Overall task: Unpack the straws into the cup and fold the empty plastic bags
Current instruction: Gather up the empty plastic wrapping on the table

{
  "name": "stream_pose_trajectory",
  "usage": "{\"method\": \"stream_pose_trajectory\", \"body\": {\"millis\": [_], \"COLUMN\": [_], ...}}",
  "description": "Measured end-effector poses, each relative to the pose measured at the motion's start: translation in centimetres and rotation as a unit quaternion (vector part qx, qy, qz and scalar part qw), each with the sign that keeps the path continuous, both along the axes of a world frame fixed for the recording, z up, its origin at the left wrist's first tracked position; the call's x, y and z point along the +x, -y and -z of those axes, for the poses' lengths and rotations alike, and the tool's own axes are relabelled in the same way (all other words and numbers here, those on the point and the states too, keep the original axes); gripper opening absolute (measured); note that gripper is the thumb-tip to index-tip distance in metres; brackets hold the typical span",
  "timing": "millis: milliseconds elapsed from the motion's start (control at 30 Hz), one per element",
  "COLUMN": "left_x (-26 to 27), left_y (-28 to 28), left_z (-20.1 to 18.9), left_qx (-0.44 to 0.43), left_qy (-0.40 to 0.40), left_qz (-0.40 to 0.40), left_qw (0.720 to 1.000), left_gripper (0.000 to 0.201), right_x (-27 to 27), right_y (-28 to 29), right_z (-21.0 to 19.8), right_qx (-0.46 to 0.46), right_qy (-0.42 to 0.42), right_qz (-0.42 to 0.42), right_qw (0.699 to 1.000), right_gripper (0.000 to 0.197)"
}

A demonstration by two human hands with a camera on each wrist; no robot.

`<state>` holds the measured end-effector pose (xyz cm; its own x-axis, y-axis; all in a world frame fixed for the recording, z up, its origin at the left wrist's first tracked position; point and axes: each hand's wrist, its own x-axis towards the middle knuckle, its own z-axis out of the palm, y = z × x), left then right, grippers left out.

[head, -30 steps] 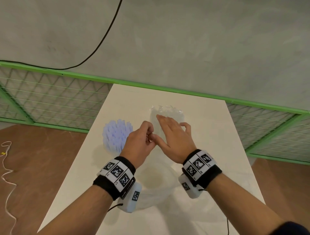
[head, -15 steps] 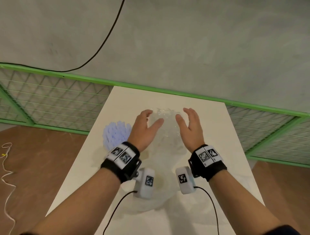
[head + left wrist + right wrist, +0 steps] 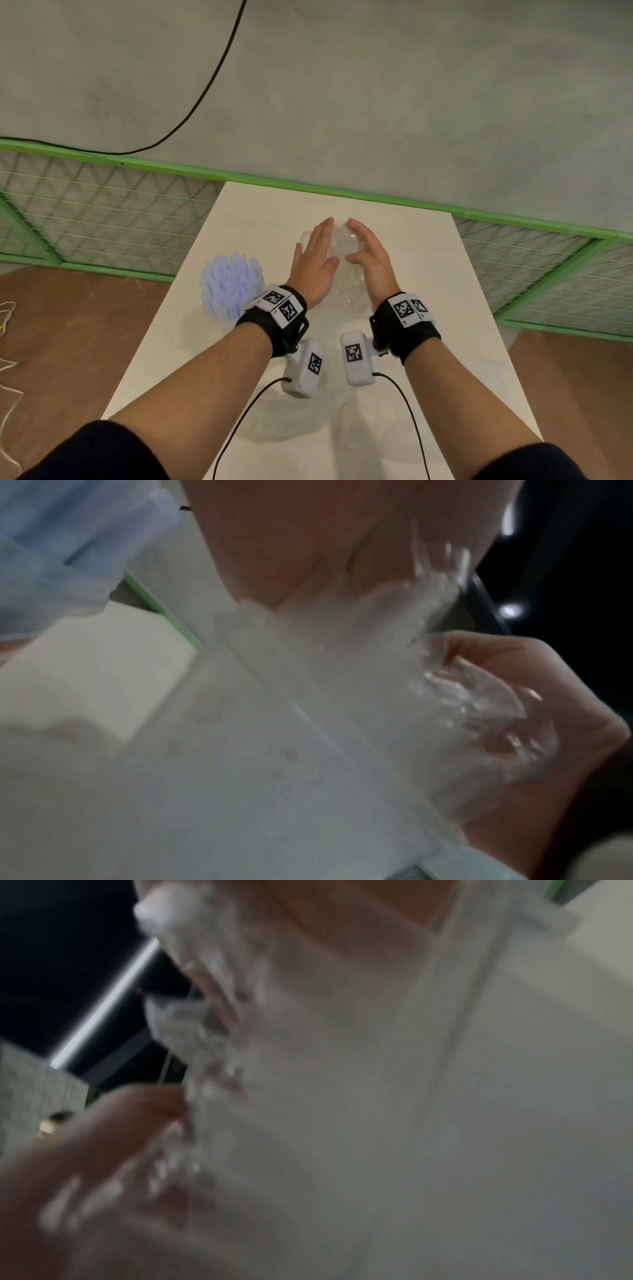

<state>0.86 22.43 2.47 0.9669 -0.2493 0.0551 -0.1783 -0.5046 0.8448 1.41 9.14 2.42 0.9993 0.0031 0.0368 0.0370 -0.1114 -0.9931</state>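
Observation:
A crumpled clear plastic bag (image 3: pixel 342 251) lies on the white table (image 3: pixel 428 274), squeezed between my two palms. My left hand (image 3: pixel 320 246) stands on edge with its fingers straight and presses the bag's left side. My right hand (image 3: pixel 363 243) mirrors it on the right side, fingers extended. In the left wrist view the bag (image 3: pixel 342 696) stretches from my left palm to the right hand's fingers (image 3: pixel 514 669). The right wrist view is blurred and shows the bag (image 3: pixel 342 1069) in front of the left hand. A cup full of pale blue straws (image 3: pixel 233 284) stands just left of my left wrist.
More clear plastic (image 3: pixel 294 421) lies flat on the table below my wrists; whether it belongs to the same bag I cannot tell. A green mesh fence (image 3: pixel 102 222) runs behind and beside the table. A black cable (image 3: pixel 205 89) crosses the grey floor.
A second ago my left hand pinched and my right lay flat on the bag. Both hands then turned on edge, moved farther away and closed in on the bag.

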Motion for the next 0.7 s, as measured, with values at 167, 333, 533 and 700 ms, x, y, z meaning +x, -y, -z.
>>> {"method": "stream_pose_trajectory", "body": {"millis": [167,333,533,700], "left_x": [0.7,1.6,1.4,1.1], "left_y": [-0.5,-0.7,-2.4,-2.6], "left_z": [-0.1,-0.1,-0.4,0.2], "left_qx": [-0.022,0.101,0.158,0.202], "left_qy": [0.030,-0.096,0.096,0.095], "left_qz": [-0.032,-0.014,-0.059,0.057], "left_qw": [0.999,0.990,0.981,0.973], "left_gripper": [0.074,0.060,0.050,0.042], "right_x": [0.5,1.9,1.6,1.5], "right_y": [1.2,2.0,3.5,3.8], "right_z": [0.4,1.4,-0.7,-1.1], "right_qx": [-0.054,-0.215,-0.296,-0.383], "right_qy": [0.036,0.026,0.087,0.084], "right_qz": [-0.004,0.045,0.063,-0.078], "right_qw": [0.998,0.975,0.949,0.917], "right_gripper": [0.063,0.062,0.053,0.053]}}
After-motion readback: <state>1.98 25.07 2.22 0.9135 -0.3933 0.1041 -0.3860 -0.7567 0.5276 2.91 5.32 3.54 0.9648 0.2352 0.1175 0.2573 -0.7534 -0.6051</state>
